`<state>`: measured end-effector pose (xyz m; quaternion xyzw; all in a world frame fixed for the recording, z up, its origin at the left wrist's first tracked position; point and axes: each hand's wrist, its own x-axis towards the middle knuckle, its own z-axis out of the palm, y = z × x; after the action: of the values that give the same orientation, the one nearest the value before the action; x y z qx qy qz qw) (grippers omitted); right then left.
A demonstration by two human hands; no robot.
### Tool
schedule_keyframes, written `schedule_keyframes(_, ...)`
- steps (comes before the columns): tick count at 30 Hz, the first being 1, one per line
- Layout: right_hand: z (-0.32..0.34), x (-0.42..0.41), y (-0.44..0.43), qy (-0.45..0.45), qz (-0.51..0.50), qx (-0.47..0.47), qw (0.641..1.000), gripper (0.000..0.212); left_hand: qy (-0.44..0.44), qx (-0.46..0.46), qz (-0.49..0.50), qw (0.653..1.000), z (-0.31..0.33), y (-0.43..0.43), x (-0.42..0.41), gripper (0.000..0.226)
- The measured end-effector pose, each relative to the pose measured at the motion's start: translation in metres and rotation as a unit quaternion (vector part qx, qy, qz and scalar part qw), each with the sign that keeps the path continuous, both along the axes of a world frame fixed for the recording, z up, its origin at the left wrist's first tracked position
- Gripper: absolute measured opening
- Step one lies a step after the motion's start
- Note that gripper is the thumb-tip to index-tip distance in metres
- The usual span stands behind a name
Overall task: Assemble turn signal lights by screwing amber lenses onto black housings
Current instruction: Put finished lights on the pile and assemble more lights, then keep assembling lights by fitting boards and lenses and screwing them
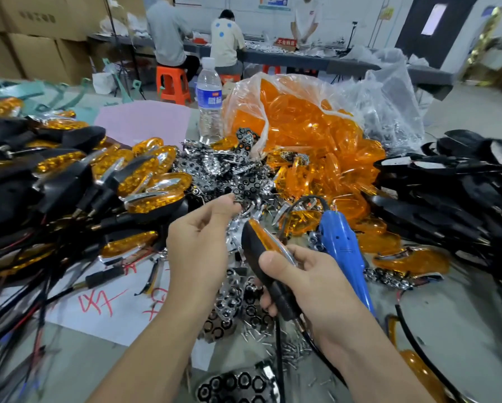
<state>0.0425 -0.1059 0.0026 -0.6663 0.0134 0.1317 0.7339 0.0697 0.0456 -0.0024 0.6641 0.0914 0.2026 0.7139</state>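
R hand (290,279) clamps black housing (251,247) by its stem, amber lens (262,235) seated on it, prob. to steady it; L hand (197,242) alongside pinches chrome reflector (239,197) off pile (214,167) ahead.

Stacked cardboard boxes (26,39), orange stool (172,82), long grey workbench (360,66), dark door (415,30)

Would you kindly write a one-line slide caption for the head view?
Right hand grips a turn signal, left hand pinches a chrome reflector, blue screwdriver lying beside heaped amber lenses.
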Motion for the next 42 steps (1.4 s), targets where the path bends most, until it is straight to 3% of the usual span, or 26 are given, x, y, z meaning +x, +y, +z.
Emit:
schedule_keyframes(4,0.022,0.023,0.037,0.037,-0.064,-0.059,0.996,0.053,0.034,-0.085,0.113,0.989,0.003,0.016,0.007,0.035)
schedule_keyframes(7,0.051,0.061,0.074,0.073,-0.067,-0.096,0.99,0.049,-0.001,-0.158,0.168,0.973,0.007,0.035,0.01,0.043)
schedule_keyframes(11,0.094,0.098,0.132,0.137,0.015,0.143,0.98,0.018,0.013,-0.244,0.133,0.96,0.005,0.051,0.018,0.036)
schedule_keyframes(13,0.094,0.109,0.16,0.133,0.063,0.11,0.983,0.015,0.063,-0.262,0.102,0.957,0.0,0.049,0.023,0.031)
schedule_keyframes(15,0.086,0.111,0.179,0.057,0.099,-0.032,0.993,0.01,0.099,-0.223,0.097,0.965,-0.007,0.046,0.026,0.031)
schedule_keyframes(16,0.079,0.111,0.184,-0.003,0.115,-0.108,0.987,0.018,0.102,-0.194,0.099,0.971,-0.009,0.046,0.027,0.031)
schedule_keyframes(18,0.067,0.105,0.18,-0.116,0.117,-0.246,0.955,0.026,0.109,-0.133,0.097,0.98,-0.011,0.047,0.029,0.036)
schedule_keyframes(22,0.05,0.112,0.132,-0.191,-0.024,-0.293,0.936,0.027,0.131,-0.017,0.042,0.99,-0.012,0.043,0.027,0.039)
schedule_keyframes(25,0.032,0.129,0.086,-0.201,-0.068,-0.435,0.875,0.037,0.108,0.084,0.032,0.99,-0.011,0.039,0.023,0.031)
schedule_keyframes(28,0.009,0.139,0.055,-0.147,0.099,-0.596,0.783,0.081,0.108,0.15,0.035,0.982,-0.013,0.037,0.023,0.021)
schedule_keyframes(30,0.0,0.142,0.047,-0.166,0.141,-0.631,0.745,0.094,0.119,0.203,0.034,0.971,-0.014,0.034,0.023,0.016)
schedule_keyframes(32,-0.008,0.145,0.044,-0.229,0.117,-0.647,0.717,0.085,0.12,0.235,0.028,0.964,-0.013,0.031,0.022,0.016)
schedule_keyframes(36,-0.012,0.134,0.044,-0.273,0.061,-0.662,0.696,0.057,0.115,0.252,0.009,0.961,-0.014,0.031,0.021,0.023)
schedule_keyframes(40,-0.003,0.125,0.035,-0.284,0.107,-0.677,0.67,0.041,0.1,0.298,-0.008,0.949,-0.018,0.029,0.021,0.024)
schedule_keyframes(42,0.006,0.121,0.029,-0.268,0.139,-0.672,0.676,0.035,0.1,0.316,-0.023,0.943,-0.018,0.027,0.022,0.026)
